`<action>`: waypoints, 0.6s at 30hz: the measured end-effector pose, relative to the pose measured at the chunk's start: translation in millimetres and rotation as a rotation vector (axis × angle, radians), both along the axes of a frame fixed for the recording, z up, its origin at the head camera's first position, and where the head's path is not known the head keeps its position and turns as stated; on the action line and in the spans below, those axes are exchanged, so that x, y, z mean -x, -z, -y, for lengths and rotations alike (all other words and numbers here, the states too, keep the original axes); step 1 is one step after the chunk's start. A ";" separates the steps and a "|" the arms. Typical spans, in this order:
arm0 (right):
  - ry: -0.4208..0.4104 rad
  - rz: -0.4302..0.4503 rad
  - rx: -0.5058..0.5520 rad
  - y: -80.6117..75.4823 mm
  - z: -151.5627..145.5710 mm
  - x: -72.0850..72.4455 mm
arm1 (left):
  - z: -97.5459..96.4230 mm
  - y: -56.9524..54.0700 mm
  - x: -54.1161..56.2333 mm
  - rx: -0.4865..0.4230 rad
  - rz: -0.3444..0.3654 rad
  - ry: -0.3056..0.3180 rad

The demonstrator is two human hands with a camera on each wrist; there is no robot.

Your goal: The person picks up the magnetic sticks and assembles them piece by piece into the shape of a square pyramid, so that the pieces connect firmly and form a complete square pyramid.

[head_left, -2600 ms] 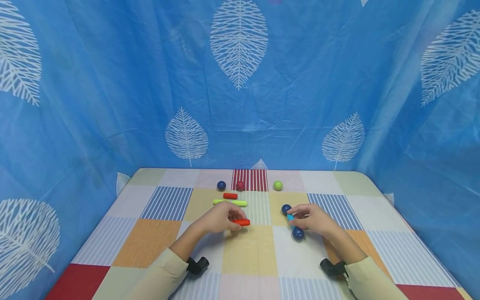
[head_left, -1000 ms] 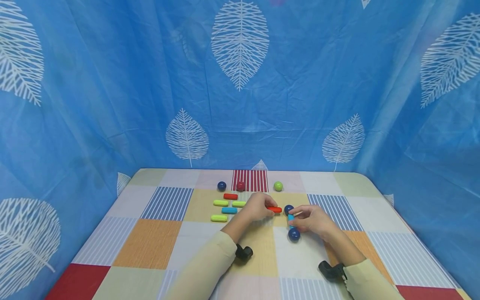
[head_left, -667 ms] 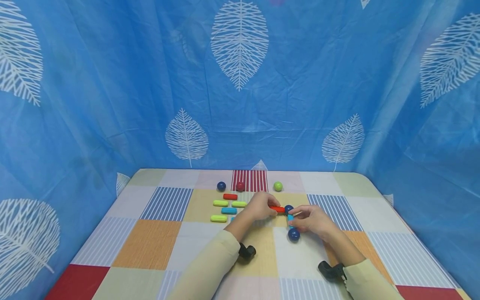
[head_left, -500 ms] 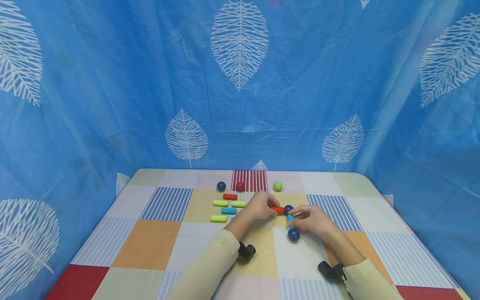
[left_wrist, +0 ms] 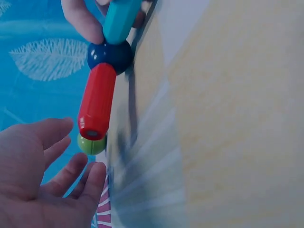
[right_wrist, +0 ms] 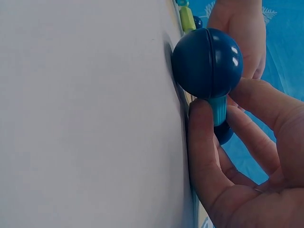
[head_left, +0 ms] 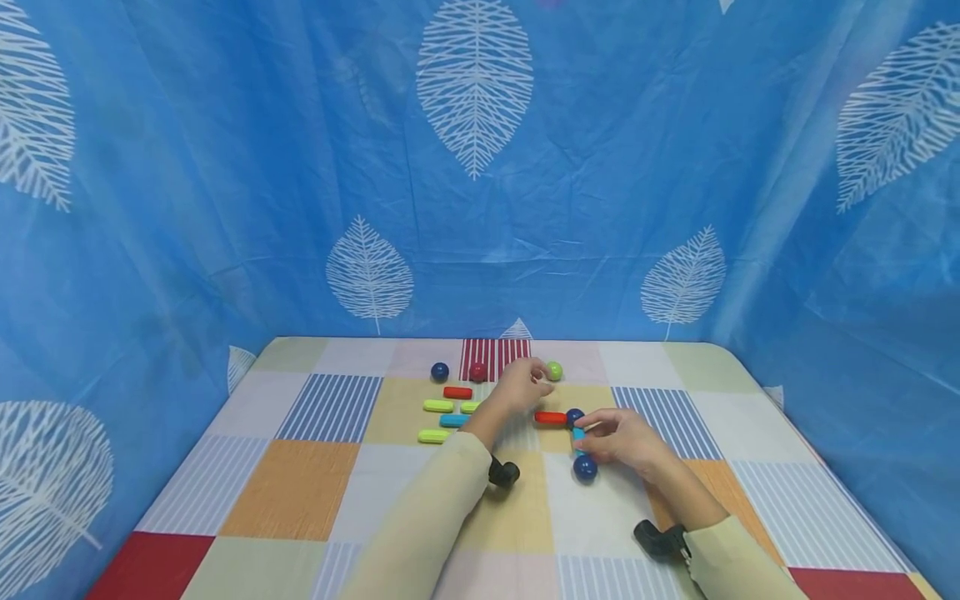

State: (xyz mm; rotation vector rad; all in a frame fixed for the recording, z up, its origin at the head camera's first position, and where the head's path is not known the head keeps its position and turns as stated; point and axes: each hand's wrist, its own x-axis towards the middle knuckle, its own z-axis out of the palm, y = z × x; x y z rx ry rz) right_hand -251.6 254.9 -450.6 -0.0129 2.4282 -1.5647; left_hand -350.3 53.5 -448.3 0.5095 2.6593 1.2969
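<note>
My right hand [head_left: 628, 442] pinches a turquoise rod [right_wrist: 219, 110] with a dark blue ball at each end, the nearer ball [head_left: 585, 468] and the farther ball [head_left: 574, 417]. A red rod [head_left: 551, 417] sticks out leftward from the farther ball; in the left wrist view the red rod [left_wrist: 97, 102] meets that ball end-on. My left hand [head_left: 519, 385] holds nothing, its fingers parted, just left of a green ball [head_left: 554, 371]. In the left wrist view the green ball [left_wrist: 91, 145] shows beyond the fingertips; no clear contact is visible.
At the back left lie a dark blue ball [head_left: 440, 372] and a red ball [head_left: 477, 372]. In front of them are a red rod [head_left: 457, 392], several yellow-green rods [head_left: 438, 406] and a turquoise rod [head_left: 453, 421], partly behind the left arm. A blue curtain [head_left: 480, 275] surrounds the table.
My left hand carried the red rod rightward to the far dark blue ball, let go of it there, and moved back toward the green ball. The right hand has stayed nearly in place.
</note>
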 end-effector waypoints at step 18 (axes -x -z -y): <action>0.019 0.013 -0.021 1.6 -1.5 1.1 | -23.0 5.2 13.2 0.051 -0.037 0.005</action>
